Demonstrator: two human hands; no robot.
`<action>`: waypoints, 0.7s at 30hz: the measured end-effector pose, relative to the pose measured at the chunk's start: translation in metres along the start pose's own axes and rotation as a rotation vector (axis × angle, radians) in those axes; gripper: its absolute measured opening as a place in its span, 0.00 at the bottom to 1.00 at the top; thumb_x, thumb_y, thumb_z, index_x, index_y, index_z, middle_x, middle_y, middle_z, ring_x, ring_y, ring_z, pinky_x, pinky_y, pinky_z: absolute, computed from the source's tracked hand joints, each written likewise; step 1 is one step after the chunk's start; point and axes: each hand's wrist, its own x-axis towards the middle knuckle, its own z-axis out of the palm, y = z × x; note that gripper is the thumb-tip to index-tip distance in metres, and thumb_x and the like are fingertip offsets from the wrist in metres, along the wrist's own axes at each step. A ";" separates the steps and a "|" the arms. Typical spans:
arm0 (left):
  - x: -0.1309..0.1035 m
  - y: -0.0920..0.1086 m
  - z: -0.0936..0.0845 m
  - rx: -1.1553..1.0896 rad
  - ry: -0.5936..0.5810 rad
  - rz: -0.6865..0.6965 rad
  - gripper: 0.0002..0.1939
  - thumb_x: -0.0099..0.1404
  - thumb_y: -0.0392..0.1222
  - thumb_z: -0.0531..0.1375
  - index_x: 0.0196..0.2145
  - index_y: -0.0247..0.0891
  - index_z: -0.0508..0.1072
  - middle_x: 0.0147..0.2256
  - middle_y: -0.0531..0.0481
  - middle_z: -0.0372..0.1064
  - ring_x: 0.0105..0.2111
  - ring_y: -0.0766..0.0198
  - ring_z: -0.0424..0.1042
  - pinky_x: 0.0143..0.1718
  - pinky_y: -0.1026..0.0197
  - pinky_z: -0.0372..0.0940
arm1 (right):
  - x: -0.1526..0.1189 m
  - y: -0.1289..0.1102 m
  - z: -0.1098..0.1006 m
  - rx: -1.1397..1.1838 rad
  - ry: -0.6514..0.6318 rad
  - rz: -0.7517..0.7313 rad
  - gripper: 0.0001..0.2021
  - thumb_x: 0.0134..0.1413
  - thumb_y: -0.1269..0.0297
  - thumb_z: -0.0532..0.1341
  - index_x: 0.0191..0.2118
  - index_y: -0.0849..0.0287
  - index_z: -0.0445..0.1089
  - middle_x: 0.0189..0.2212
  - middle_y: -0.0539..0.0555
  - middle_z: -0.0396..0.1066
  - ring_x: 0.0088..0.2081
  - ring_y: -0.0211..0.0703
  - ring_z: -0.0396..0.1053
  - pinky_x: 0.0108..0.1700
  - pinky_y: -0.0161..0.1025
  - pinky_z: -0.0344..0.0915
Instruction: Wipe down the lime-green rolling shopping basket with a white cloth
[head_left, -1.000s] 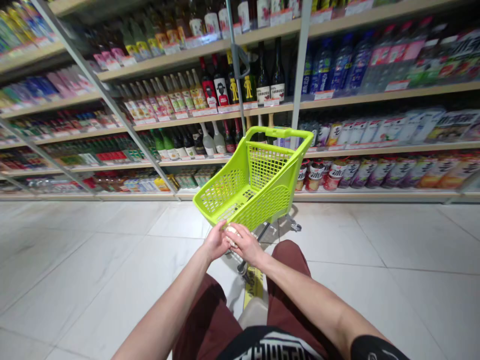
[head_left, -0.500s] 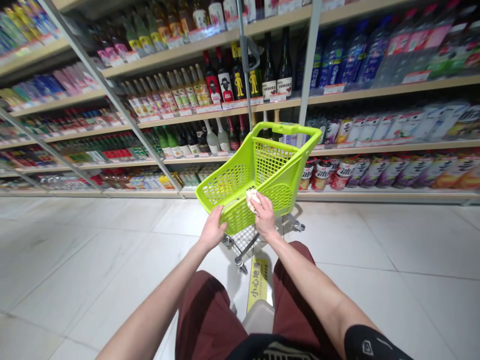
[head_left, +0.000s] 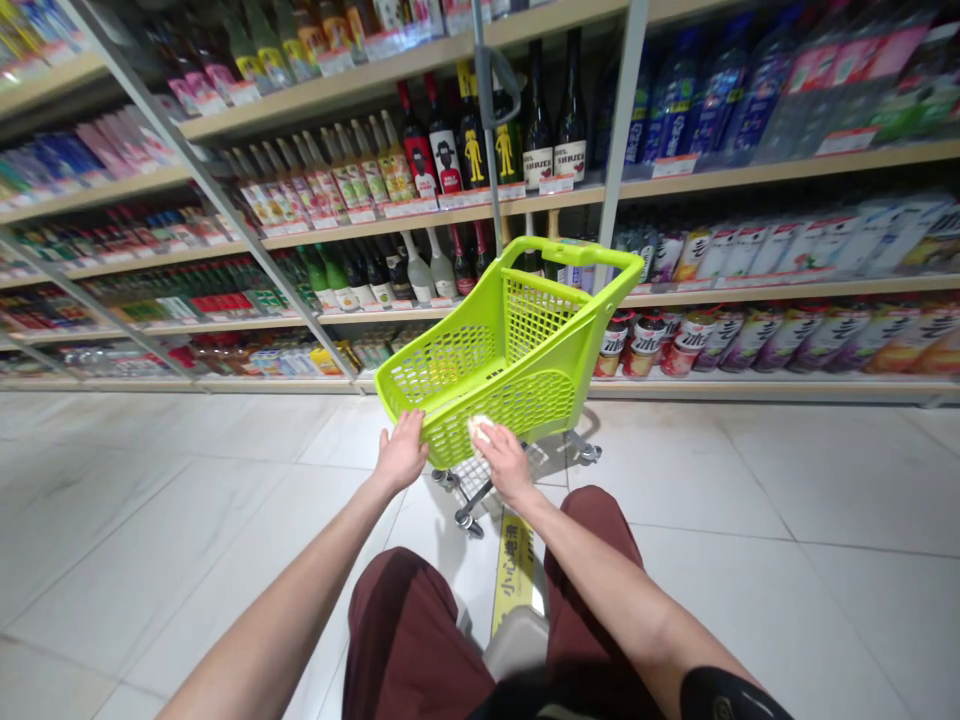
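Note:
A lime-green plastic shopping cart (head_left: 551, 405) with perforated basket walls stands in front of me, its front end angled toward my left. My left hand (head_left: 402, 452) grips the front corner, fingers over the edge and thumb out to the side. Against the near side wall, low down, my right hand (head_left: 505, 464) presses a crumpled white cloth (head_left: 478, 430). Part of that cloth is hidden under my fingers. No goods show in the visible part of the basket.
Shelves (head_left: 679, 295) of bottles and cartons run behind the cart. A grey post with a loop handle (head_left: 499, 88) rises in front of them. Below the cart are its casters (head_left: 469, 524) and a yellow floor sign (head_left: 513, 575). My knees flank that sign.
My right hand has slid down and left along the cart's side with the cloth. The cart's front end has shifted left, and my left hand with it.

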 end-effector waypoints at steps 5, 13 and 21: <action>0.006 -0.002 -0.001 0.011 -0.017 -0.043 0.30 0.58 0.37 0.46 0.58 0.33 0.45 0.61 0.41 0.41 0.61 0.54 0.39 0.56 0.37 0.41 | 0.049 0.012 -0.014 -0.019 0.197 0.067 0.22 0.53 0.78 0.47 0.50 0.53 0.64 0.56 0.51 0.56 0.60 0.44 0.43 0.58 0.49 0.51; 0.005 0.000 -0.003 0.018 -0.025 -0.031 0.32 0.57 0.38 0.46 0.59 0.33 0.43 0.61 0.42 0.39 0.61 0.55 0.38 0.57 0.37 0.40 | -0.012 0.002 0.024 0.042 -0.221 -0.106 0.17 0.54 0.75 0.52 0.48 0.53 0.66 0.52 0.52 0.63 0.58 0.41 0.50 0.56 0.44 0.56; 0.012 0.018 -0.006 -0.016 0.018 0.064 0.33 0.57 0.39 0.48 0.59 0.32 0.42 0.61 0.41 0.37 0.61 0.54 0.37 0.58 0.40 0.39 | 0.064 0.034 -0.031 0.001 0.222 0.142 0.24 0.52 0.80 0.46 0.52 0.54 0.62 0.57 0.51 0.55 0.61 0.41 0.43 0.60 0.49 0.49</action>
